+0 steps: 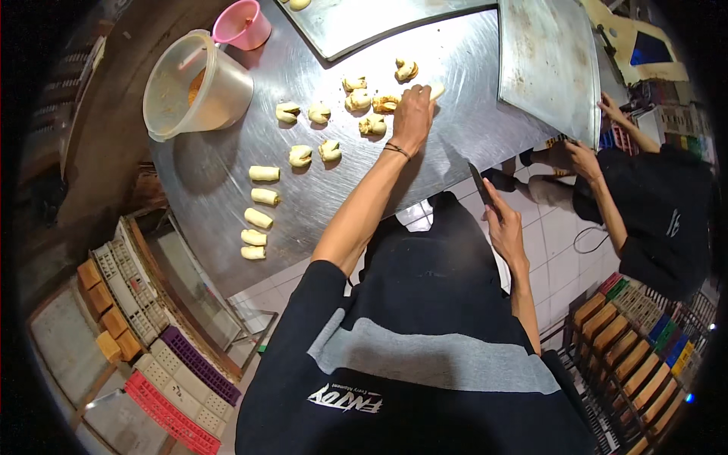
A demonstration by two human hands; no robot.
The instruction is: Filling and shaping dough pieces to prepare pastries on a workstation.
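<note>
My left hand [413, 117] reaches across the steel table [227, 197] and grips the end of a pale dough roll [437, 91]. Right beside it lie cut, folded dough pieces [371, 125], some showing a brownish filling. My right hand [504, 227] hovers off the table's near edge, closed around a knife [479, 186] whose dark blade points toward the table. A column of plain dough rolls [258, 216] lies at the left of the table.
A clear plastic jug [193, 87] with orange powder and a pink cup [243, 26] stand at the far left. Metal trays [550, 64] lie at the top. Another person in black [660, 212] holds a tray's edge at right. Stacked crates [167, 379] sit on the floor.
</note>
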